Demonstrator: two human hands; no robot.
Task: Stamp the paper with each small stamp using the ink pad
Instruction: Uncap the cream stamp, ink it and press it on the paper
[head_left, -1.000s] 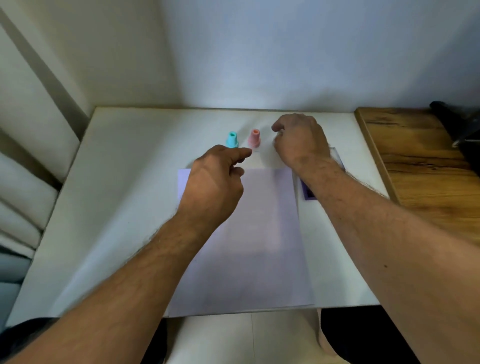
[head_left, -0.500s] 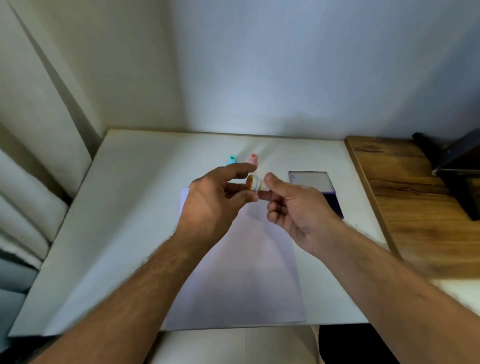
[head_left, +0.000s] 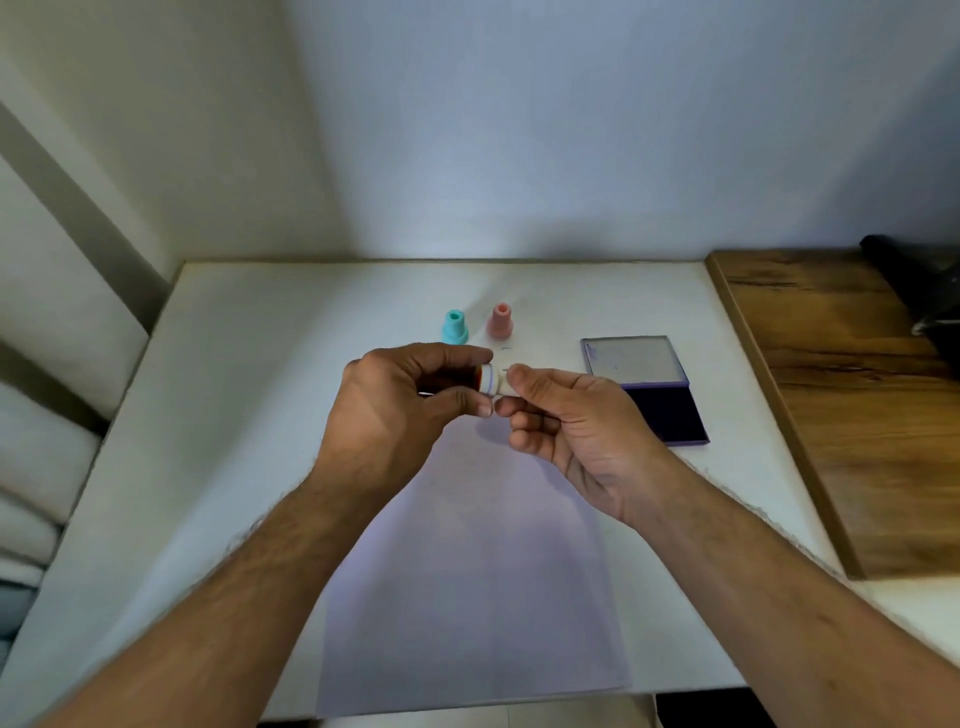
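A small orange stamp (head_left: 485, 378) with a white cap end lies sideways above the paper, held between both hands. My left hand (head_left: 400, 415) grips its orange body between thumb and forefinger. My right hand (head_left: 566, 426) pinches the white end with its fingertips. A pale lilac sheet of paper (head_left: 467, 597) lies on the white table (head_left: 249, 415) below the hands. A teal stamp (head_left: 455, 327) and a pink stamp (head_left: 500, 322) stand upright behind the paper. The ink pad (head_left: 667, 415) lies open to the right, its lid (head_left: 631, 359) tipped back.
A wooden surface (head_left: 852, 405) adjoins the table on the right, with a black object (head_left: 924, 291) at its far end. Walls close off the back and the left. The table's front edge runs just below the paper.
My right hand picked up the orange stamp from behind the paper and brought it toward me. Both hands now hold it over the paper. The camera has tilted up.
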